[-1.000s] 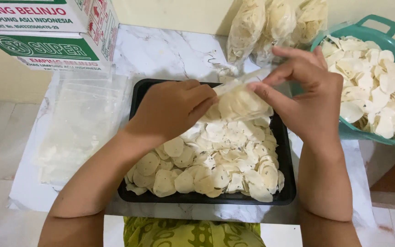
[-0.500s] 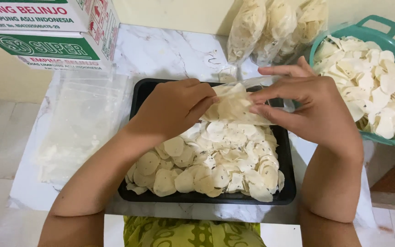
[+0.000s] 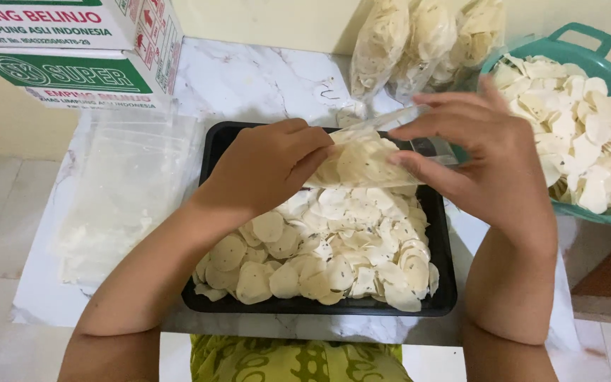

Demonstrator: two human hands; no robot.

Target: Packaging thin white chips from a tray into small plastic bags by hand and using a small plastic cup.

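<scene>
A black tray full of pale round chips sits on a white marble table. Above its far end I hold a clear plastic bag partly filled with chips. My left hand grips the bag's left end with fingers curled around it. My right hand pinches the bag's open right end, fingers spread over its top edge.
A stack of empty clear bags lies left of the tray. Printed cardboard boxes stand at the back left. Several filled chip bags lean at the back. A teal basin of chips sits at the right.
My right hand has shifted right and flattened along the bag's open end, stretching the bag sideways. My left hand stays on the bag over the tray.
</scene>
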